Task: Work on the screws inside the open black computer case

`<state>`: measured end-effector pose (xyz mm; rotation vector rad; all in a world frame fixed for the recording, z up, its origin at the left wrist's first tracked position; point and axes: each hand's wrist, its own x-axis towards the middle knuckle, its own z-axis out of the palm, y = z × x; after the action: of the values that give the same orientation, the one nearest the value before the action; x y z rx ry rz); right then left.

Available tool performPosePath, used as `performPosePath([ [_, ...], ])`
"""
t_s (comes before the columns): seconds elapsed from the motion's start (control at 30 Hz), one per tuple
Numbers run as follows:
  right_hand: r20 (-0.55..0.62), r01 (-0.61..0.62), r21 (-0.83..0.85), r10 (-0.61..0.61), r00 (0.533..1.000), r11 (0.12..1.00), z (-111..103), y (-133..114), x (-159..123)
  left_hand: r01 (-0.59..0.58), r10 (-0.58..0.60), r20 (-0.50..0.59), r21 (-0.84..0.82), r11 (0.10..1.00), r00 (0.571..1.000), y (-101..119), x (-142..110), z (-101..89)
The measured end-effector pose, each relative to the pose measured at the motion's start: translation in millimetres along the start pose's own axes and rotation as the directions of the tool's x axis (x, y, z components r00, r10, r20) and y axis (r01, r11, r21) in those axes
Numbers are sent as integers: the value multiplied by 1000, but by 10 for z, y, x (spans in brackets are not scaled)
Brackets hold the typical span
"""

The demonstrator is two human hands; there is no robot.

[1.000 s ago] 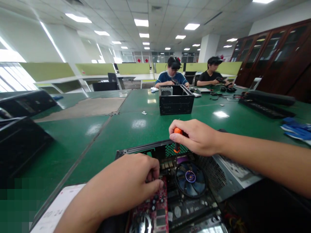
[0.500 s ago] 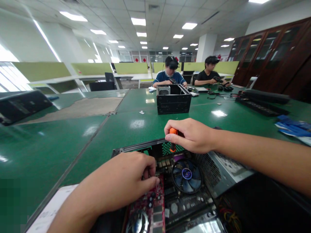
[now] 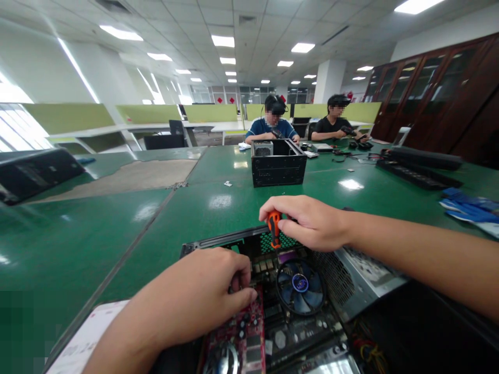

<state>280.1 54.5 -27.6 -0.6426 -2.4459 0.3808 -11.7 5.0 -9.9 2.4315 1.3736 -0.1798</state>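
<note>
- Holding orange-black screwdriver in right hand, beyond cooling fan; now baring more of it than before.
- Keeping left hand at red graphics card, left of cooling fan; cannot tell that grip's hold.

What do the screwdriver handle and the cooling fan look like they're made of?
Screwdriver handle: probably smooth plastic, perhaps partly rubber, given its molded orange and black shape. Cooling fan: likely plastic with slight sheen; bluish blades catch light.

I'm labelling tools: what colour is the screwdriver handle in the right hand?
The screwdriver handle is orange and black; the head view shows it best.
</note>
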Motion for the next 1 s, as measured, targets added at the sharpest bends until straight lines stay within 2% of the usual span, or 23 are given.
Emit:
performPosePath([
  [0.27,-72,54,70,-49,996,996,49,78,8,6,-6,29,9,1000,1000,-4,9,-11],
  [0.4,-42,72,84,-69,997,994,16,2,-53,26,-27,44,23,999,999,14,22,-17],
  [0.53,22,23,56,-24,999,998,-11,-32,-53,-11,11,19,-13,1000,1000,-9,12,-3],
  [0.67,-22,-11,21,12,1000,1000,-11,-26,4,-32,32,10,3,999,999,-24,6,1],
  [0.8,-101,-15,3,15,995,1000,-90,-287,-107,-39,38,22,20,999,999,-28,22,-3],
  [0.93,-262,-16,-48,3,965,999,-133,-677,-373,-48,47,40,28,998,998,-44,36,10],
  [1.0,-288,-13,-108,-19,958,994,-108,-741,-449,-54,52,34,34,998,998,-47,35,14],
])
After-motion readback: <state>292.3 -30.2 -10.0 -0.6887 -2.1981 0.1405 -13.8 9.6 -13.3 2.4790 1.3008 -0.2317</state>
